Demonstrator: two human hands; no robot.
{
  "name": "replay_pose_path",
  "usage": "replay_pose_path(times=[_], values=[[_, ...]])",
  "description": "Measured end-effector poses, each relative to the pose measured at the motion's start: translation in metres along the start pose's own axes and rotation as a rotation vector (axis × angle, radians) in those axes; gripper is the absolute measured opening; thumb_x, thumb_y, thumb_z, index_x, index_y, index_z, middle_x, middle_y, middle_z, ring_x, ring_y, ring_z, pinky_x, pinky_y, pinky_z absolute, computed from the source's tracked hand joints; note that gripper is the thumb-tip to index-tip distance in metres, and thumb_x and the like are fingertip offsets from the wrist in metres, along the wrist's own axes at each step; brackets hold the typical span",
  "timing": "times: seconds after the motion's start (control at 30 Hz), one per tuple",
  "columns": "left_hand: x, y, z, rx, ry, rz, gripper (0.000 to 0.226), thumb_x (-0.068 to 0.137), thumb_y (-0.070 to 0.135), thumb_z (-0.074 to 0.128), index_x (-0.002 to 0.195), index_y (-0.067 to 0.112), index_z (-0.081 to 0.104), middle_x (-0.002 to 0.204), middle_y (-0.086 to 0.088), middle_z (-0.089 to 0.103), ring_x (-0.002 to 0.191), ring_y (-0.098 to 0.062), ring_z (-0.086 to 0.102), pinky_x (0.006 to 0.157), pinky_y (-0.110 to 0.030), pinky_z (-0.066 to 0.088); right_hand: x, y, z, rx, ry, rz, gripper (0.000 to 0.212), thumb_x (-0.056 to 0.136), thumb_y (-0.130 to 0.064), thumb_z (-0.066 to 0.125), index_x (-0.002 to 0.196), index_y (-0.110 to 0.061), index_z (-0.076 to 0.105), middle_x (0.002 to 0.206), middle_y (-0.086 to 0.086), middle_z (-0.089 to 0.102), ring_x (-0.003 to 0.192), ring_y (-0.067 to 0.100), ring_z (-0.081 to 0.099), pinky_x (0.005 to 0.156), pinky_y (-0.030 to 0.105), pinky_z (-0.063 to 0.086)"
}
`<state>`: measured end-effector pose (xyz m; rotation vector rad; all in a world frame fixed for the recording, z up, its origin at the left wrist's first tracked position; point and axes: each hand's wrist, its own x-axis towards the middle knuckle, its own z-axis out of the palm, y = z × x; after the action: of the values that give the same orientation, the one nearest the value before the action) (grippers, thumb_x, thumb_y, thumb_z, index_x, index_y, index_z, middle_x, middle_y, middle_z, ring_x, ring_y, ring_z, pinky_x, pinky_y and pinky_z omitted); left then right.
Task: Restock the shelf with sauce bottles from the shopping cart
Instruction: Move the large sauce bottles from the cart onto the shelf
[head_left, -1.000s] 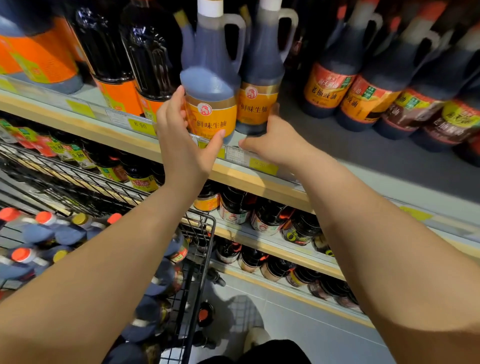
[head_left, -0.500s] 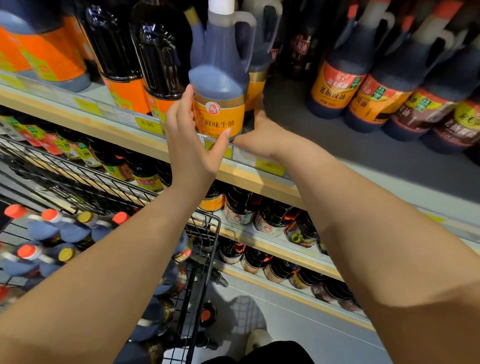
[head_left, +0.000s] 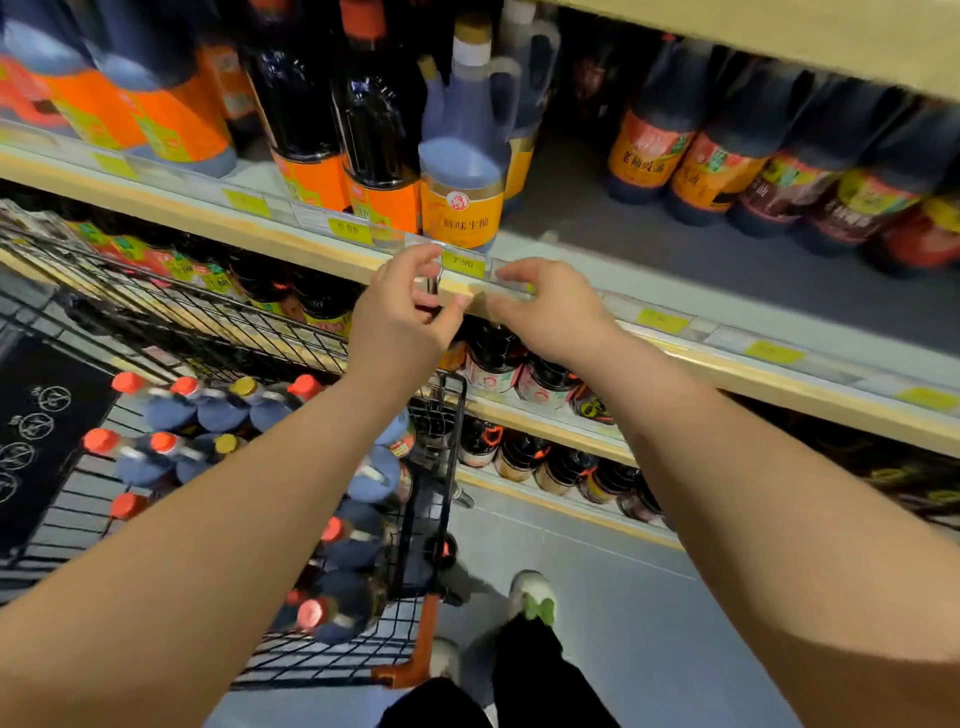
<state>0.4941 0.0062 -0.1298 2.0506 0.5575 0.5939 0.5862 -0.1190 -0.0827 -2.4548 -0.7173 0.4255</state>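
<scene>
Nearest, a shoe (head_left: 532, 597) stands on the grey floor beside the cart (head_left: 171, 317), which sits at lower left against the shelving. In the cart lie many sauce bottles (head_left: 218, 410), dark with red or yellow caps, packed close on their sides.

Above the cart's front corner, both arms reach forward. The left grip (head_left: 400, 317) is loosely curled, thumb and forefinger apart, with nothing in it. The right grip (head_left: 550, 306) is just beside it, fingers relaxed and spread a little, also holding nothing. Both hang in front of the shelf's (head_left: 675, 270) front edge, by the yellow price tag (head_left: 462, 264); whether any fingertip touches the tag rail cannot be told through the blur.

Just past the hands, a jug (head_left: 462, 171) of sauce with a handle, white cap and yellow label stands upright at the front edge of the shelf, free of both hands. A like jug (head_left: 524, 104) stands right behind it. Left of them, touching, are tall dark bottles (head_left: 306, 130) with orange labels. To the right is bare shelf, then a row of dark bottles (head_left: 649, 150) set back toward the rear.
</scene>
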Motion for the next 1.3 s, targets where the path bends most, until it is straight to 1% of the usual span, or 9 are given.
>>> replay_pose_path(times=[0.1,0.23,0.43,0.53,0.67,0.77,0.93,1.03,1.3], values=[[-0.024,0.002,-0.020,0.028,-0.094,-0.057,0.040,0.085,0.024,0.068,0.124,0.024,0.056,0.109,0.008,0.060,0.078,-0.011,0.060,0.080,-0.039,0.056,-0.041,-0.008,0.007,0.078,-0.037,-0.008,0.042,0.091,-0.030,0.061,0.131,-0.019,0.056,0.128,0.003,0.062,0.079,0.020,0.058,0.069,0.027,0.045],[-0.061,0.014,-0.054,0.101,-0.176,-0.019,0.028,0.087,0.025,0.067,0.113,0.030,0.058,0.099,0.011,0.062,0.071,-0.009,0.059,0.076,-0.031,0.055,-0.092,-0.021,0.012,0.158,-0.034,-0.049,0.039,0.091,-0.027,0.062,0.129,-0.018,0.059,0.125,0.000,0.064,0.112,0.016,0.059,0.088,0.024,0.044],[-0.110,0.032,-0.092,0.092,-0.263,-0.013,0.028,0.087,0.023,0.065,0.087,0.047,0.051,0.079,0.018,0.060,0.069,-0.003,0.062,0.072,-0.027,0.054,-0.159,-0.028,0.011,0.233,0.021,-0.093,0.030,0.092,-0.027,0.064,0.120,-0.018,0.064,0.115,-0.002,0.066,0.106,0.012,0.060,0.094,0.030,0.048],[-0.139,0.037,-0.106,0.135,-0.273,0.001,0.019,0.088,0.020,0.064,0.093,0.037,0.056,0.072,0.018,0.053,0.058,0.009,0.051,0.063,-0.014,0.039,-0.183,-0.028,0.012,0.271,0.039,-0.112,0.026,0.092,-0.029,0.063,0.116,-0.020,0.065,0.107,-0.005,0.067,0.100,0.012,0.060,0.089,0.030,0.050],[-0.181,0.039,-0.127,0.164,-0.240,-0.083,0.019,0.090,0.017,0.060,0.091,0.035,0.058,0.069,0.017,0.050,0.055,0.005,0.049,0.059,-0.015,0.035,-0.213,-0.033,0.016,0.342,0.006,-0.124,0.022,0.092,-0.024,0.062,0.113,-0.018,0.066,0.100,-0.005,0.066,0.086,0.007,0.057,0.074,0.018,0.046],[-0.212,0.039,-0.146,0.204,-0.248,-0.117,0.011,0.092,0.020,0.060,0.094,0.031,0.058,0.074,0.012,0.056,0.063,-0.002,0.051,0.059,-0.015,0.036,-0.233,-0.038,0.028,0.384,-0.059,-0.150,0.020,0.091,-0.018,0.063,0.110,-0.016,0.066,0.095,-0.007,0.064,0.077,-0.002,0.054,0.065,0.002,0.041],[-0.248,0.025,-0.181,0.170,-0.144,-0.236,0.006,0.089,0.022,0.065,0.094,0.025,0.065,0.085,0.010,0.065,0.079,-0.016,0.063,0.071,-0.030,0.052,-0.250,-0.053,0.057,0.426,-0.147,-0.166,0.015,0.091,-0.017,0.063,0.105,-0.022,0.065,0.090,-0.003,0.063,0.063,0.003,0.050,0.052,0.010,0.039],[-0.258,0.007,-0.208,0.166,-0.118,-0.266,0.008,0.089,0.021,0.065,0.091,0.029,0.065,0.079,0.008,0.067,0.072,-0.009,0.061,0.066,-0.024,0.047,-0.254,-0.075,0.076,0.421,-0.158,-0.205,0.016,0.090,-0.017,0.064,0.093,-0.033,0.061,0.090,-0.005,0.064,0.070,0.007,0.054,0.059,0.019,0.042],[-0.241,-0.064,-0.309,0.166,-0.094,-0.226,0.014,0.084,0.017,0.071,0.085,0.029,0.066,0.076,0.005,0.062,0.064,-0.007,0.053,0.064,-0.013,0.044,-0.237,-0.170,0.141,0.272,-0.169,-0.277,0.022,0.092,-0.018,0.062,0.113,-0.011,0.066,0.090,-0.001,0.062,0.075,0.007,0.054,0.060,0.004,0.038]])
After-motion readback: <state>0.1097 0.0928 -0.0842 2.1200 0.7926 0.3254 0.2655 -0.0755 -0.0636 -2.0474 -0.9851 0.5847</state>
